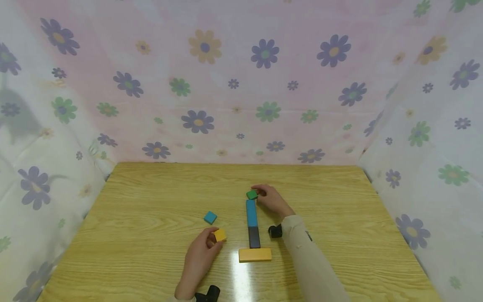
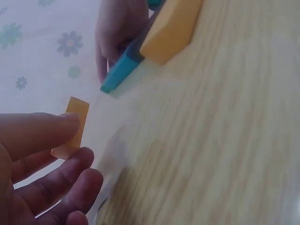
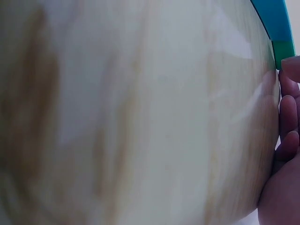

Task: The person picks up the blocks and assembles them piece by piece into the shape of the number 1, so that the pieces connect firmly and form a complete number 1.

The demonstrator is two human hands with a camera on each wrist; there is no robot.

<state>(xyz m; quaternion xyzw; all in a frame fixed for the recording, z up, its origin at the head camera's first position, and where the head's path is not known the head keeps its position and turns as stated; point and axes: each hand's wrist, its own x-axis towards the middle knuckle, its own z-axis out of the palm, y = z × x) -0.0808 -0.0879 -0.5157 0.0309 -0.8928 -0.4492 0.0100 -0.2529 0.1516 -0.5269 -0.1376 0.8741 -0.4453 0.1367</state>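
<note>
My left hand (image 1: 199,256) pinches a small yellow square block (image 1: 220,235) between thumb and fingers; the left wrist view shows that yellow block (image 2: 77,133) held edge-on. At the far end of a line of blocks, my right hand (image 1: 273,201) holds a small green block (image 1: 251,194) by its right side. Toward me from it run a long blue block (image 1: 251,213), a black block (image 1: 254,237) and a yellow-orange bar (image 1: 255,255) set crosswise. The right wrist view has the green block (image 3: 282,50) against the blue one, thumb at its edge.
A loose blue square block (image 1: 210,217) lies on the wooden table (image 1: 151,201), just beyond my left hand. Flower-patterned cloth (image 1: 241,96) hangs behind the table and along both sides. Black camera mounts (image 1: 275,231) sit at both wrists.
</note>
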